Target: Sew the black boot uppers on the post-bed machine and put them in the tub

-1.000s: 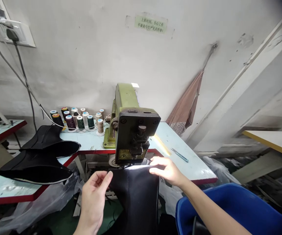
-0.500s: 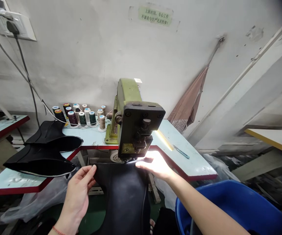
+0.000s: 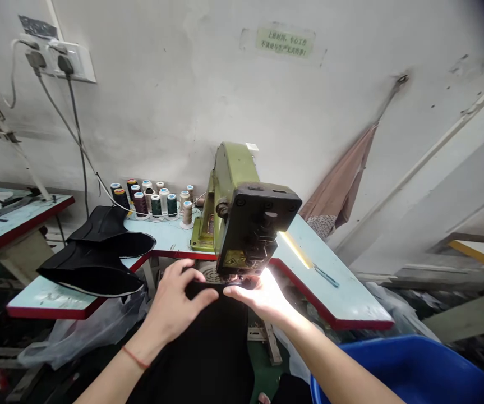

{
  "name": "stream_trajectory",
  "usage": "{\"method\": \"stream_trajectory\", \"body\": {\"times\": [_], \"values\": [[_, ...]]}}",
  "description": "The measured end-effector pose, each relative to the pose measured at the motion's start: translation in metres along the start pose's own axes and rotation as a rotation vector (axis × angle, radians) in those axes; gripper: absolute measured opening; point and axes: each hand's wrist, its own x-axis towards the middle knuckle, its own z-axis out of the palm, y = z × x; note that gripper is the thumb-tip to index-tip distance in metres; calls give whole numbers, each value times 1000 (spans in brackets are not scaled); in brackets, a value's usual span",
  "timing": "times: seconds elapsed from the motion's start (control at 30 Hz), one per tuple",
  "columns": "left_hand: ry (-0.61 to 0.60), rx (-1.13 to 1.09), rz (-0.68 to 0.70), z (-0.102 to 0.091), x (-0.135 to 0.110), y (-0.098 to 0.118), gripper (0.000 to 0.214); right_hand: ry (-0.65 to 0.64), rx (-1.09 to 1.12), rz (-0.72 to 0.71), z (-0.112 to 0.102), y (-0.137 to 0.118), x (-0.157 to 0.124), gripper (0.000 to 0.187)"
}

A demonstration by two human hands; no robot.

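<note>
A black boot upper [image 3: 212, 342], glossless and flexible, hangs in front of me with its top edge under the head of a green sewing machine [image 3: 235, 163]. My left hand [image 3: 178, 306] is at the left part of that edge, thumb on the near side and fingers over the top, loosely gripping it. On the right, my right hand [image 3: 262, 297] pinches the edge beside the needle area, lit by the machine's lamp. The needle and the fingertips behind the material are hidden.
Two similar black uppers [image 3: 94, 269] lie on the pale blue table [image 3: 56, 294] at left. Several thread spools [image 3: 164, 202] stand behind them. Teal-handled snips [image 3: 326, 276] rest right of the machine. A blue bin [image 3: 393, 365] is at lower right.
My left hand has moved right along the edge, closer to the machine head and my right hand. The upper has shifted and looks darker. The view has turned slightly left.
</note>
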Motion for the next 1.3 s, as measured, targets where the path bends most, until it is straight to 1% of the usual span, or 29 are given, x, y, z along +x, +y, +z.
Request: {"method": "stream_trajectory", "body": {"times": [0.03,0.07,0.1,0.17,0.23,0.27,0.3,0.37,0.43,0.53,0.63,0.7,0.83,0.97,1.07,1.17,1.23,1.3], "values": [[-45,79,112,3,3,7,25,-7,8,-22,0,-2,0,17],[-92,102,177,6,5,12,21,-17,5,-50,0,-4,0,16],[-138,82,204,8,7,16,19,-35,-13,-82,-2,-7,0,18],[-197,-6,190,9,10,19,22,-94,-69,-129,-9,-12,1,28],[-197,-64,153,8,11,17,26,-153,-125,-139,-21,-14,2,41],[-188,-80,143,7,12,15,26,-184,-142,-142,-28,-14,2,43],[-184,-90,137,6,12,13,26,-221,-153,-146,-34,-12,3,42],[-180,-99,135,3,13,10,26,-298,-163,-152,-42,-9,4,33],[-179,-96,134,1,13,8,27,-328,-137,-133,-45,-6,3,29],[-191,-78,115,-4,13,4,28,-247,-91,-102,-39,-3,1,28],[-200,-67,94,-9,13,-1,30,-227,-54,-164,-28,-2,-1,19],[-210,-64,78,-11,13,-4,31,-212,-46,-180,-22,0,-2,17],[-244,-52,72,-14,13,-6,31,-88,-89,-136,-14,9,-6,14],[-243,-44,90,-13,16,-7,31,11,-103,-199,-10,18,-9,16],[-219,-10,125,-13,18,-10,31,9,-116,-199,-9,18,-10,18],[-209,27,139,-15,17,-11,31,-33,-92,-145,-10,15,-8,17],[-211,50,128,-15,15,-8,32,-55,-36,-90,-10,13,-6,16],[-216,93,113,-13,11,1,29,-67,35,-38,-9,11,-4,17]]}}
